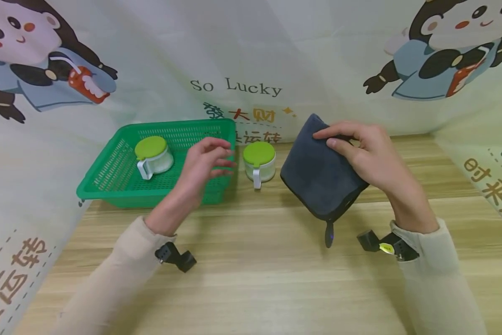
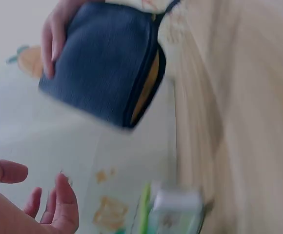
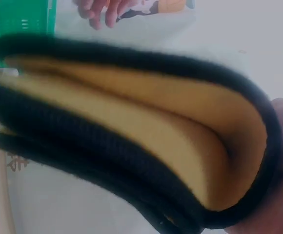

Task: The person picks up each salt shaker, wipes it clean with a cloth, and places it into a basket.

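Note:
My right hand (image 1: 370, 151) grips a folded dark blue cloth (image 1: 319, 170) by its upper right side, thumb and fingers on it. A hanging loop (image 1: 329, 234) dangles from the cloth's lower corner. In the right wrist view the folds of the cloth (image 3: 171, 112) show a tan inner side and dark edging. My left hand (image 1: 202, 165) holds nothing; its fingers are loosely bent in front of the right end of the green basket (image 1: 150, 199). Between the hands stands a clear jar (image 1: 260, 171) with a green lid and a white handle, left of the cloth.
Inside the basket sits a second green-lidded jar (image 1: 156, 160) with its handle toward the front left. Basket and jar stand toward the back of the wooden table (image 1: 276, 279). A printed white curtain (image 1: 251, 42) hangs behind and along both sides.

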{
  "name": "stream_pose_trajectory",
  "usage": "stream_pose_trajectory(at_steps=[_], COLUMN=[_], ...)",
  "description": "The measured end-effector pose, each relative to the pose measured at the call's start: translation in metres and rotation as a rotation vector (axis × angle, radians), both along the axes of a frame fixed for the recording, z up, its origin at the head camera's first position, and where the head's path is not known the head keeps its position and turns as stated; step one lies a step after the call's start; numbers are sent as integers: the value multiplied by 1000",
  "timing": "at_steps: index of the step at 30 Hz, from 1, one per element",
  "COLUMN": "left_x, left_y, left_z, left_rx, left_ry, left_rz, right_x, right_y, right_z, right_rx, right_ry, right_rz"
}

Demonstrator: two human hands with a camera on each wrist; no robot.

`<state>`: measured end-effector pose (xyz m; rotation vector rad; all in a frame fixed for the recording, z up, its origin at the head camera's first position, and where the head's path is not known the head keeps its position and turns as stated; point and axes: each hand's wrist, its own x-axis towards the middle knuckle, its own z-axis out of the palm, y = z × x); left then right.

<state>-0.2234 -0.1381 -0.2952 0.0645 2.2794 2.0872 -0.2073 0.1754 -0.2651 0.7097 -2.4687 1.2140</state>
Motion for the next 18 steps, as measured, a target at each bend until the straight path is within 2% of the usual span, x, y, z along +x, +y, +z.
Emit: stream_pose_trajectory(at_steps=[4,9,14,18], left_x=[11,16,10,-1], left_y=[29,51,56,57], left_z=[-22,-50,-68,-80], left_rx=[5,0,28,44], left_ry=[-53,-200,-328,-369], left_rz=[-57,-78,-53,-13], right_x=[-1,-3,-6,-7], right_y=[2,4,5,7], right_z=[-1,-3,-5,-6], right_rx=[8,6,6,7], right_ry=[7,13,58,52], right_rz=[2,10,43,37])
